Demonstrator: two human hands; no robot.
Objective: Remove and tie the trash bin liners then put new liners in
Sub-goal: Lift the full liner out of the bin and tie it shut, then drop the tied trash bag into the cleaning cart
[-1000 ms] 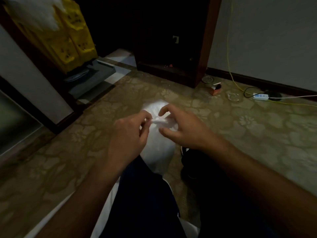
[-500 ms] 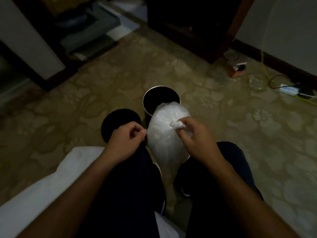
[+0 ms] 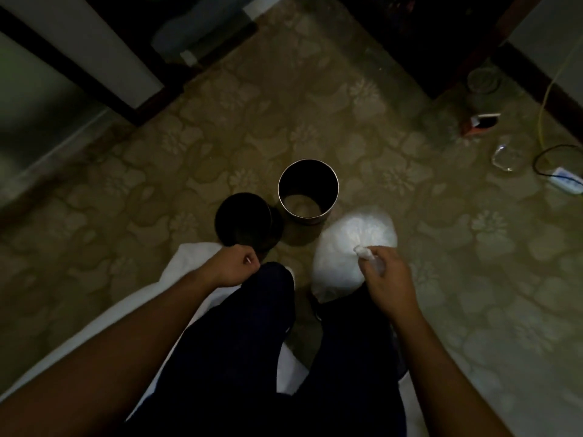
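A full white liner bag [image 3: 347, 247] with a knotted top hangs in front of my right knee. My right hand [image 3: 386, 274] pinches its knot. Two bins stand on the carpet ahead of my knees: a metal bin [image 3: 308, 190] with no liner inside, and a black bin [image 3: 243, 220] to its left. My left hand [image 3: 235, 266] is curled above my left knee, close to the black bin, and holds nothing that I can make out.
A white cloth [image 3: 189, 269] lies under my left arm. At the right are a small orange box [image 3: 479, 123], a clear plastic lid [image 3: 506, 156], and a white power strip [image 3: 566, 181] with cables. Dark furniture [image 3: 410, 33] stands at the back.
My left hand has let go of the knot and dropped to my left knee. The bag has moved right and down in my right hand. My view has tilted down, so both bins show.
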